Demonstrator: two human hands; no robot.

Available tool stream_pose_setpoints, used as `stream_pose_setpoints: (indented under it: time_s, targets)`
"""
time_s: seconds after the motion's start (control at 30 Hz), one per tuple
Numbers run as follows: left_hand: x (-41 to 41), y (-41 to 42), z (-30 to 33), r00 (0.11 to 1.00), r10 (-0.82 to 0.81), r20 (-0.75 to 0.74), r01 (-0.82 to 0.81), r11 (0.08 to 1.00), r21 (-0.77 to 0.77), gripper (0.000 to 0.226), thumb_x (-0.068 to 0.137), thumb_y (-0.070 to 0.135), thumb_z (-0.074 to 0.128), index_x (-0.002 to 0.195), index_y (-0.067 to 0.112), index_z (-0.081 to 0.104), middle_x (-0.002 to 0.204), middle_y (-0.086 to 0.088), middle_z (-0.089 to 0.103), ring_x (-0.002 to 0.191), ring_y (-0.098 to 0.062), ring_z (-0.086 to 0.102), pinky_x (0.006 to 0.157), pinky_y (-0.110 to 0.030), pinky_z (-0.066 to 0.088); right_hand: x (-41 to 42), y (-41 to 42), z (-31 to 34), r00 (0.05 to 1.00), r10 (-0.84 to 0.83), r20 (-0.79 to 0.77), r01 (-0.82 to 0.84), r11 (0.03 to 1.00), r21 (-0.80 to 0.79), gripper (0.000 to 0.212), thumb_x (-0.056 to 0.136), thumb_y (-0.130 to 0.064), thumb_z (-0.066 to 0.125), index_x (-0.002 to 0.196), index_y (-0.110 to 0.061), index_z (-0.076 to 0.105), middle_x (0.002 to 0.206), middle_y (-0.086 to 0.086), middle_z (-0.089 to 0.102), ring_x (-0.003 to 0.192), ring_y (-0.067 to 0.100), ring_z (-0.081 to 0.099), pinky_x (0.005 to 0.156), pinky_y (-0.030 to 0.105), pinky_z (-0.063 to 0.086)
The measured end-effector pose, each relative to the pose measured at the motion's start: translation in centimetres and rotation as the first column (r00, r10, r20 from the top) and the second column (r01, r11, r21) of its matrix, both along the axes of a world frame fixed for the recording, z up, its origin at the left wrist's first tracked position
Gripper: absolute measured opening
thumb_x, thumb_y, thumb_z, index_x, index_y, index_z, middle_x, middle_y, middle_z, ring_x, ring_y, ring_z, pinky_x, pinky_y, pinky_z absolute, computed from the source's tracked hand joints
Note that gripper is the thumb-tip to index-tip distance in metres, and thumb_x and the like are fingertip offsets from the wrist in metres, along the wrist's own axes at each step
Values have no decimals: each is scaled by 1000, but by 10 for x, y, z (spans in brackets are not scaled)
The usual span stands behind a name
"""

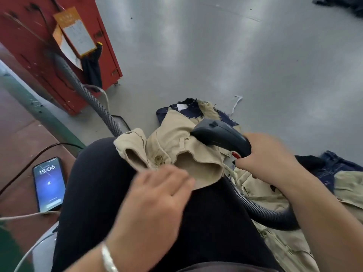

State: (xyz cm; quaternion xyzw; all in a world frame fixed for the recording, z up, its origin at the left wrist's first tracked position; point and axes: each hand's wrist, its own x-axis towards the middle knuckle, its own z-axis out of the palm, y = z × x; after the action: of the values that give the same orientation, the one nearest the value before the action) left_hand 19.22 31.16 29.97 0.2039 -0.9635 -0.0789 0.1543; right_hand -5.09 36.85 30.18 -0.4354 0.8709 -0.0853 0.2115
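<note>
Beige garment point(176, 146) draped over black-trousered knee point(94, 183), waistband with two buttons turned up, far end trailing down to the grey floor point(235, 55) over a scrap of dark blue cloth point(225, 116). Dark handheld nozzle point(220, 134) pressed head-down on the garment's upper right part. Right hand point(265, 156) wrapped round the nozzle's grip, thumb just beside a red button point(236, 155). Ribbed hose point(255, 207) looping from the grip down under the right forearm. Left hand point(155, 195) blurred, fingers stretched out flat on the garment's near edge, gripping nothing; silver bracelet point(108, 258) at the wrist. More beige pieces point(284, 242) piled to the right, denim point(330, 167) beyond them. Phone point(49, 184) lit, reading 15:06, flat on a reddish surface at left, cables near it. Red cabinet point(29, 61) behind, papers point(78, 34) hung on its side, grey hose point(82, 89) running from it toward the knee.
</note>
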Motion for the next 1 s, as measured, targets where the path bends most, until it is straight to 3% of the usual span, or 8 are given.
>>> stream_pose_setpoints:
  time_s: [0.13,0.23,0.33,0.43,0.63,0.77,0.83,1.0]
  targets:
    - [29,-72,26,891,307,335,-283,952,-119,90,48,36,83,132,32,51,150,-2,31,141,-25,18,110,-52,15,-5,8,-3,999,-13,40,13,1000,-7,27,78,-20,71,102,-26,59,70,-1,61,64,20,64,59,31,52]
    - [25,-102,32,836,345,426,-373,928,-18,26,67,32,77,88,33,61,145,10,37,143,-20,14,114,-54,4,-7,9,0,998,-21,52,21,1000,-1,22,80,-21,71,99,-24,60,71,3,64,66,24,67,65,38,58]
    - [17,-106,18,946,134,295,-177,976,126,18,79,27,63,72,26,47,94,13,63,101,-11,56,87,-32,43,-15,12,10,997,-56,58,61,994,-91,17,76,-18,74,80,-23,58,57,-2,63,54,19,65,54,32,50]
    - [3,-88,25,986,154,64,-167,928,333,25,79,46,54,71,26,43,58,8,54,53,-6,50,50,-20,38,-31,22,37,992,-111,65,124,964,-237,18,67,-18,75,69,-22,57,45,-7,62,35,10,59,39,24,43]
    - [-53,-39,9,900,372,-225,-134,729,671,29,67,41,79,76,26,57,67,11,62,64,-4,55,57,-23,48,-34,58,80,987,-146,69,160,938,-306,44,46,-50,61,89,-46,61,51,-6,66,34,12,61,25,31,41]
    - [-38,-21,-21,964,151,-218,-83,953,291,27,74,26,77,97,15,71,105,2,64,98,-14,57,86,-30,49,-12,84,75,982,-160,100,180,954,-239,47,44,-56,56,91,-56,58,52,-10,65,33,9,57,28,35,42]
    - [-25,-22,-30,959,225,-173,-209,972,109,31,79,36,63,100,16,72,96,0,63,88,-21,58,74,-34,50,2,91,72,989,-126,83,140,972,-188,44,47,-57,52,90,-56,56,54,-19,63,43,8,60,35,35,45]
    - [-49,-11,-31,966,223,-129,-197,962,188,36,84,34,43,89,9,67,77,-2,66,62,-21,63,54,-30,49,21,95,71,996,-87,28,89,992,-84,43,51,-56,51,94,-57,50,56,-30,60,47,-1,59,43,34,49]
